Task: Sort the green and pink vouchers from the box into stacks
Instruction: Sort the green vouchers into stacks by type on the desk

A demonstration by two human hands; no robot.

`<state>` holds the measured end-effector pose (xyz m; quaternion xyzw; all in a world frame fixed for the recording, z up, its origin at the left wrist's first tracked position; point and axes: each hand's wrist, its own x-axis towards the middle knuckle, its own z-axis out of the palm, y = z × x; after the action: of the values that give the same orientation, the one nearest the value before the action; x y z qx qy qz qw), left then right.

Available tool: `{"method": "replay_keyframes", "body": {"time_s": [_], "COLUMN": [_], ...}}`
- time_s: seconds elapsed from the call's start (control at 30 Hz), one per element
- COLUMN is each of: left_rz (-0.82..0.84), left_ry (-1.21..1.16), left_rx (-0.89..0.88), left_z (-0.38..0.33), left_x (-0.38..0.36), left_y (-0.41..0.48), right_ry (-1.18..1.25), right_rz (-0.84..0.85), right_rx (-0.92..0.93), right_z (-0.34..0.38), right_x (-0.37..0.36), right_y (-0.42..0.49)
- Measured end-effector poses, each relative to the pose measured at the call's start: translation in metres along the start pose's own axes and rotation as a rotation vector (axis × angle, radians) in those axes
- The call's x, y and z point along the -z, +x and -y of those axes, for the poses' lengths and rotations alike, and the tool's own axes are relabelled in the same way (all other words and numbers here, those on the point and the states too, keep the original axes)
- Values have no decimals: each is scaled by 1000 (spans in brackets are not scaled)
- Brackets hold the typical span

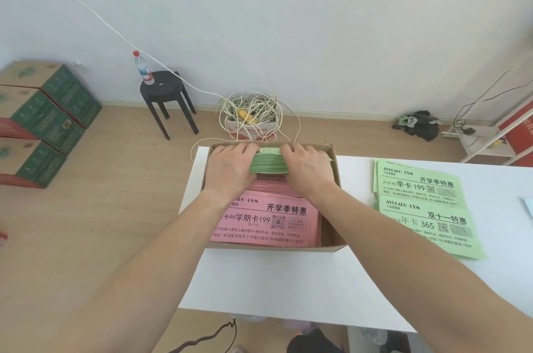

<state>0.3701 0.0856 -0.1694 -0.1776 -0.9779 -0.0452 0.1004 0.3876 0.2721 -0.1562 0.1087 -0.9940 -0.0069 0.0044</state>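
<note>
Table [259, 280] carries box [332, 225] under both hands. Pink vouchers [265, 222] lie flat in box, on near side of hands, below wrists. Sorted green stacks [424, 208] sit on table, well to R of right hand [305, 171]. Green bundle [269, 163] stands on edge betw. left hand [230, 168] and right hand; both grip it, fingers curled over top. Recommended: squeeze evenly from both ends, lift straight up w/o fanning, leave pink sheets undisturbed.

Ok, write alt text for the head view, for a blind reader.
The left hand and right hand grip a thick bundle of green vouchers at the far end of a cardboard box on a white table; pink vouchers lie nearer in the box. Two green voucher stacks lie to its right.
</note>
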Motion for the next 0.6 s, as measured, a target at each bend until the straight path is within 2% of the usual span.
{"method": "replay_keyframes", "body": {"time_s": [0.1,0.27,0.4,0.6], "left_rz": [-83,-206,-165,-89], "left_ry": [-72,-271,-400,-724], "left_rx": [-10,33,21,129], "left_z": [0,3,-1,-43], "left_x": [5,23,42,68], "left_y": [-4,-12,-19,-30], "right_ry": [6,28,5,-48], "right_rz": [-12,-127,-203,-321], "right_rx": [5,-63,-113,-215], "right_z": [-6,-20,-36,-51], "right_x": [10,41,64,88], "right_y": [-5,-21,-47,-118]}}
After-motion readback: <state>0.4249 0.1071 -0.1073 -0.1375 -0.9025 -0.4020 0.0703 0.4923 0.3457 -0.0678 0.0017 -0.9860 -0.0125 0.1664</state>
